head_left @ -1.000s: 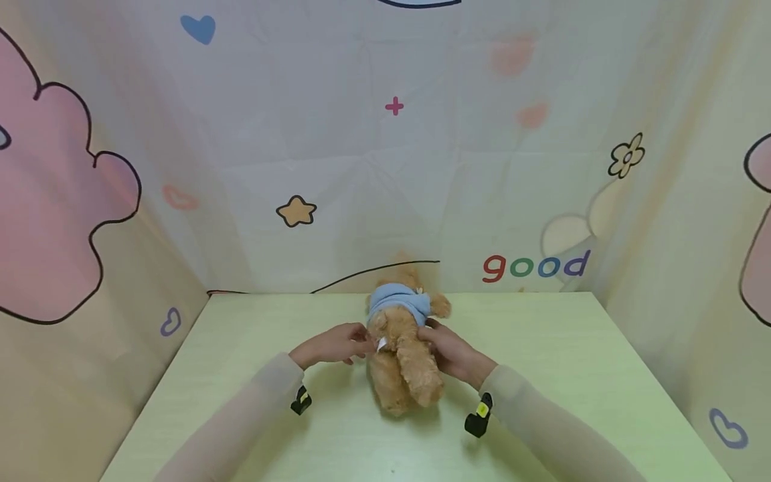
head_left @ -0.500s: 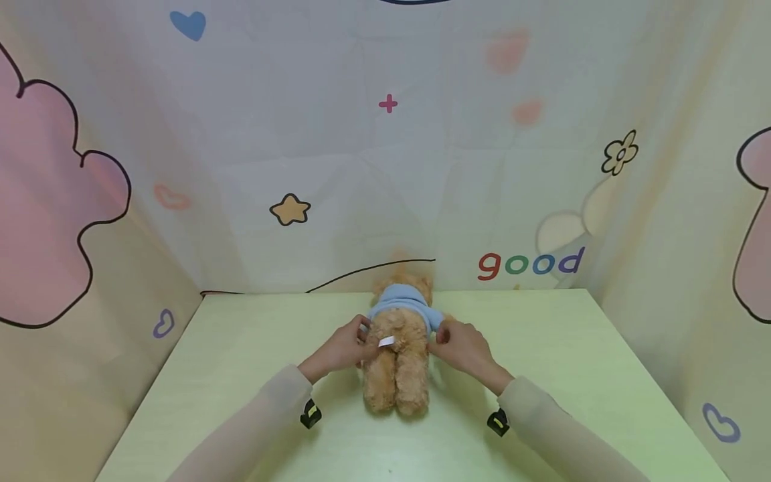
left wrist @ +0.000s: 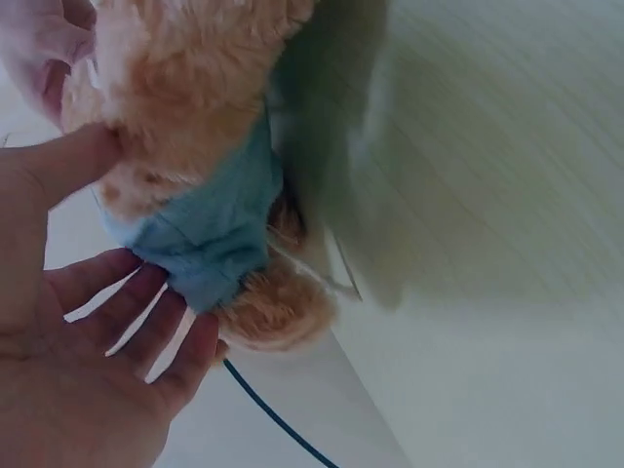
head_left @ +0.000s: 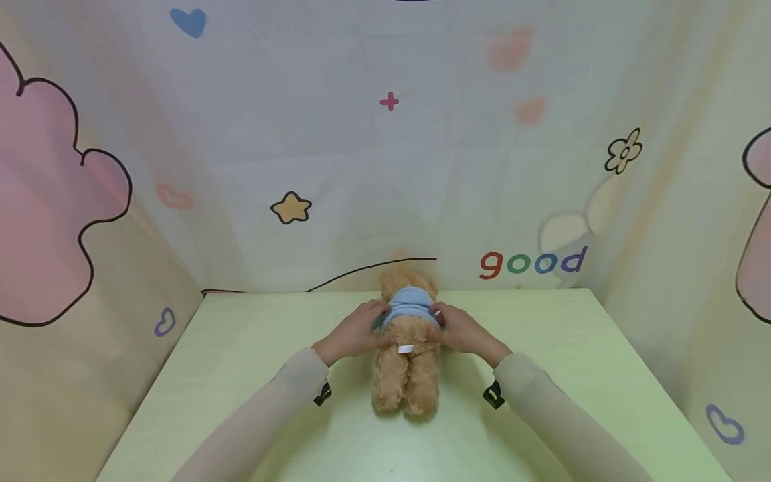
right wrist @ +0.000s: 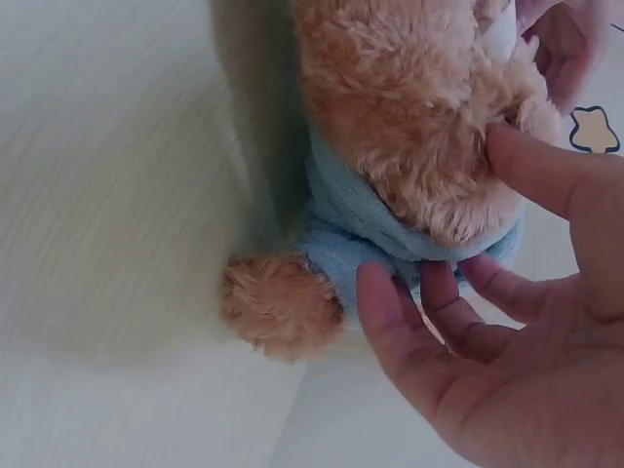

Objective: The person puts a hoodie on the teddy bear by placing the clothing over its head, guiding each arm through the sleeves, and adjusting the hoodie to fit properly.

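A light-brown teddy bear (head_left: 411, 329) in a blue shirt (head_left: 412, 301) lies on its front, head toward the back wall and legs toward me. A small white tag (head_left: 405, 349) sticks out at its bottom. My left hand (head_left: 357, 331) grips the bear's left-hand side; in the left wrist view its thumb (left wrist: 83, 161) presses into the fur and the fingertips lie against the shirt. On the opposite side my right hand (head_left: 466, 331) holds the bear likewise, its thumb (right wrist: 541, 166) on the fur and curved fingers at the shirt. The bear's face is hidden.
The pale green table (head_left: 265, 395) ends at a white printed backdrop (head_left: 337, 134) right behind the bear's head. Printed side curtains (head_left: 693, 234) stand along the left and right edges. A black strap device (head_left: 494, 395) hangs under each wrist.
The bear, turned askew a second ago, now lies straight with its legs side by side. Both hands have slid up along its sides to the shirt, and the bear has shifted slightly right.
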The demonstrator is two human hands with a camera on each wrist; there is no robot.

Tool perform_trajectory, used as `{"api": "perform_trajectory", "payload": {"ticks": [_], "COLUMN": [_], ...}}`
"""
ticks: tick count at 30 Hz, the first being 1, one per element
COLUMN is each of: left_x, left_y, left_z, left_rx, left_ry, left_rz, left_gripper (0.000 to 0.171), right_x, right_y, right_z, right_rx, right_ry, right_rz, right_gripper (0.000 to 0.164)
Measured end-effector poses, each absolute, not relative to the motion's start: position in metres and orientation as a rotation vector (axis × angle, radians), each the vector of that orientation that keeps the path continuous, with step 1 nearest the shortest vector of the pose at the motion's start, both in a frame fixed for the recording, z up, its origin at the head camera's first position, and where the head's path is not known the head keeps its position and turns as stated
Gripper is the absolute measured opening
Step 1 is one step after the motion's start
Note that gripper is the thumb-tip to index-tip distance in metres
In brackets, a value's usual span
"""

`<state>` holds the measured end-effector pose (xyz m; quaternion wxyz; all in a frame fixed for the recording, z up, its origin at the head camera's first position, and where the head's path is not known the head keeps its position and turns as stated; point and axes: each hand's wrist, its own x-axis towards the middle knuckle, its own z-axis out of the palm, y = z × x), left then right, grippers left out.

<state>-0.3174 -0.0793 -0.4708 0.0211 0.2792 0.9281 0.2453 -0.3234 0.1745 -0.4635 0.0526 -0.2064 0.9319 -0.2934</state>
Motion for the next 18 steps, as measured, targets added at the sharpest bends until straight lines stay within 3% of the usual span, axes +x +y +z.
{"api": "perform_trajectory", "payload": {"ticks": [4, 11, 18], "left_x": [-0.319, -0.324, -0.324], "left_y": [-0.069, -0.074, -0.071], "left_z": [-0.47, -0.469, -0.48], "left_rx": [0.857, 0.785, 0.89], "left_ry": [2.936, 2.771, 2.937], "left_rz": [0.618, 0.849, 0.625], "left_gripper": [0.064, 0.059, 0.039], "right_x": [-0.328, -0.321, -0.321], "right_y": [0.173, 0.159, 0.149], "right_z": [-0.467, -0.473, -0.482], "right_rx": [-0.635, -0.675, -0.88], "right_ry": [2.832, 2.952, 3.034], "right_rz": [-0.89, -0.881, -0.709], "right_gripper": [0.04, 0.032, 0.017]}}
